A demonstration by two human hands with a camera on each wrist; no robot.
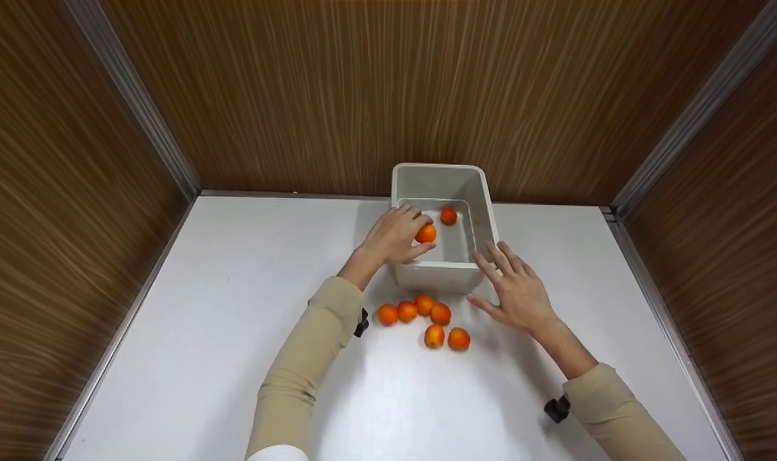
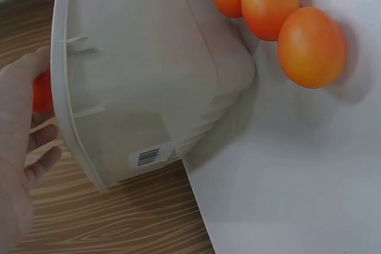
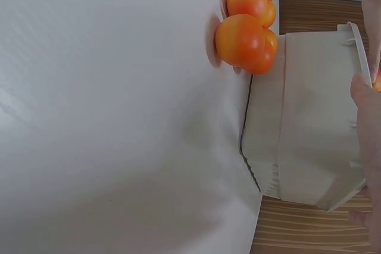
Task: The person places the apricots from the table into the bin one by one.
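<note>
left hand point(image 1: 393, 235): arm stretched forward, fingers curled in a grip | right hand point(image 1: 516, 291): flat, fingers straight and spread, palm down | both forearms in beige sleeves

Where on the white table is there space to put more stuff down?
The table is bare left of the bin, right of the right hand, and along the near edge. It is crowded in front of the bin, where five oranges sit between the arms.
</note>
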